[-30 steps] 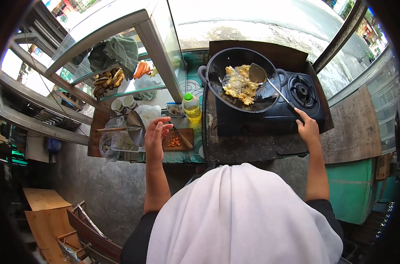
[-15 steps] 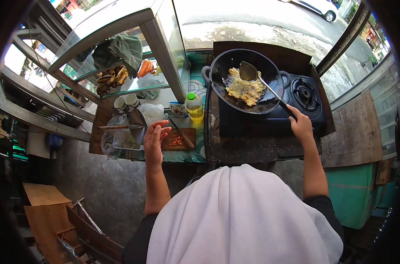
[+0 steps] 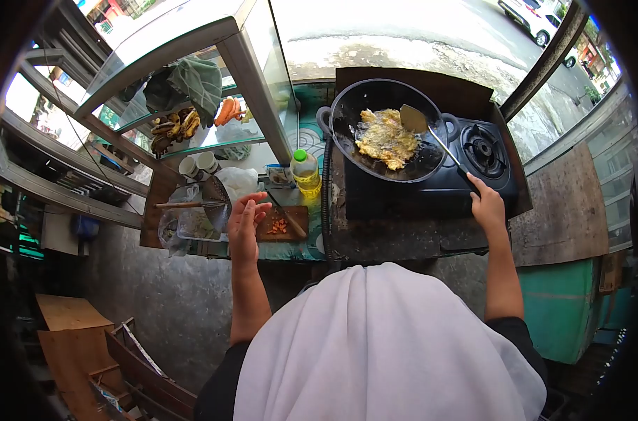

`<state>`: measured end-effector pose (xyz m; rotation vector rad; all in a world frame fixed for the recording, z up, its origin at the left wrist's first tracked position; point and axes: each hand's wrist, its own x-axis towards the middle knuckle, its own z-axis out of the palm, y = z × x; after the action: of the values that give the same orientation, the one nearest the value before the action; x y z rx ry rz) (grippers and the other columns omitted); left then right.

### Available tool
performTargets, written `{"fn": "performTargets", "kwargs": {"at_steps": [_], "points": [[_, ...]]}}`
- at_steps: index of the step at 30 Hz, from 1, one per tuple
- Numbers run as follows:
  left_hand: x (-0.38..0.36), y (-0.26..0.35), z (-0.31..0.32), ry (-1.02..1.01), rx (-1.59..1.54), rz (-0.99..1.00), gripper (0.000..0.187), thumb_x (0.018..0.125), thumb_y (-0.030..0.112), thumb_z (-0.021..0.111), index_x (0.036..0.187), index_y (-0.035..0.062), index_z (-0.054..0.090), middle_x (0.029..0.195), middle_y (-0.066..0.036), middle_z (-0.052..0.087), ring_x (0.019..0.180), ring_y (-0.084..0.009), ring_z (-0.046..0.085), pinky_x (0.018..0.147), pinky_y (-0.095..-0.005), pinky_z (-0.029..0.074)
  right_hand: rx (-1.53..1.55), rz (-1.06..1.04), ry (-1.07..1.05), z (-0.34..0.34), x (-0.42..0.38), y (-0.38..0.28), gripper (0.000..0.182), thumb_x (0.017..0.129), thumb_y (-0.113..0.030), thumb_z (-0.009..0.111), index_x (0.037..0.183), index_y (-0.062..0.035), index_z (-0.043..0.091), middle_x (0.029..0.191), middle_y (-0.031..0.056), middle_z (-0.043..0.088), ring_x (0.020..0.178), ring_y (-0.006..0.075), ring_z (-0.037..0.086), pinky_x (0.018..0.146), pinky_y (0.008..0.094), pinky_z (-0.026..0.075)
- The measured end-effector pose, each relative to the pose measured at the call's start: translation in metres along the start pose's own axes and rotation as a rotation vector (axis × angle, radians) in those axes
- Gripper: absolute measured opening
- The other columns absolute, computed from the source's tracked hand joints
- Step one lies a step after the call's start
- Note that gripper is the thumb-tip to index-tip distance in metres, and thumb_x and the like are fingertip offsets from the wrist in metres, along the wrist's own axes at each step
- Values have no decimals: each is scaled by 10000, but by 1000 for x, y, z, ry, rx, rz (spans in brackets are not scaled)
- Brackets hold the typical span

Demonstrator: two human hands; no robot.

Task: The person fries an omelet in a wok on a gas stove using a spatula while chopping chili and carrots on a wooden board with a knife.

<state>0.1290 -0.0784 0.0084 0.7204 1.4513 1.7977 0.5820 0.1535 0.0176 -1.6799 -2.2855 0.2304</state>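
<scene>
My right hand [image 3: 488, 208] is wrapped round the dark handle of a spatula [image 3: 414, 120]. Its broad metal blade sits over the right edge of a golden, bubbling omelette [image 3: 387, 142]. The omelette fries in oil in a deep dark wok [image 3: 431, 163], which rests on the left burner. Raised in front of the counter, my left hand [image 3: 244, 228] holds nothing; its fingers are bent and apart. Just beyond it lie a wooden chopping board [image 3: 296, 213] with small orange chopped pieces [image 3: 277, 226] and a knife [image 3: 291, 223].
A black gas stove [image 3: 484, 149] has its right burner bare. Left of it stand a bottle of yellow oil [image 3: 305, 172], a plastic bag [image 3: 236, 182], white cups [image 3: 206, 162] and a strainer [image 3: 216, 199]. A glass cabinet [image 3: 254, 91] rises behind these.
The spatula blade has moved right, from the omelette's upper middle to its right edge, and turned. My right hand has shifted slightly right and down. My left hand stays nearly still.
</scene>
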Motion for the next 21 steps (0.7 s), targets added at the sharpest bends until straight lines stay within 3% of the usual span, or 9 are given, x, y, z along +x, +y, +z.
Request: {"fn": "performTargets", "kwargs": {"at_steps": [6, 9, 13, 17, 21], "points": [[-2, -3, 11, -21, 20, -2, 230, 1000, 239, 485, 1111, 83, 611, 1148, -56, 636, 960, -115, 619, 831, -231, 442, 272, -21, 62, -15, 4, 19, 478, 829, -62, 614, 1286, -198, 578, 1158, 192, 626, 1059, 375, 600, 899, 389, 473], [-1, -3, 21, -42, 21, -11, 231, 1002, 237, 480, 1110, 81, 611, 1147, -56, 636, 960, -115, 619, 830, -233, 445, 300, 71, 10, -9, 5, 2, 469, 838, -46, 607, 1292, -160, 575, 1189, 185, 626, 1119, 347, 593, 939, 364, 451], [-2, -1, 31, -76, 32, -24, 246, 987, 229, 487, 1159, 79, 578, 1171, -81, 615, 981, -141, 619, 854, -267, 439, 535, -6, -190, -13, 3, 14, 465, 836, -31, 616, 1295, -93, 565, 1225, 161, 627, 1159, 286, 591, 982, 330, 420], [-7, -1, 42, -58, 25, 14, 231, 1002, 228, 474, 1113, 80, 612, 1142, -55, 637, 956, -115, 620, 825, -236, 445, 581, -57, -363, -43, -9, 39, 484, 819, 5, 612, 1293, -80, 564, 1240, 138, 626, 1143, 248, 600, 996, 289, 412], [-17, -10, 53, -41, 26, -8, 232, 999, 230, 478, 1108, 78, 615, 1143, -55, 638, 950, -113, 621, 819, -236, 443, 402, -139, -305, -43, -14, 43, 496, 821, -36, 623, 1298, -163, 571, 1116, 159, 663, 919, 271, 660, 853, 318, 475]]}}
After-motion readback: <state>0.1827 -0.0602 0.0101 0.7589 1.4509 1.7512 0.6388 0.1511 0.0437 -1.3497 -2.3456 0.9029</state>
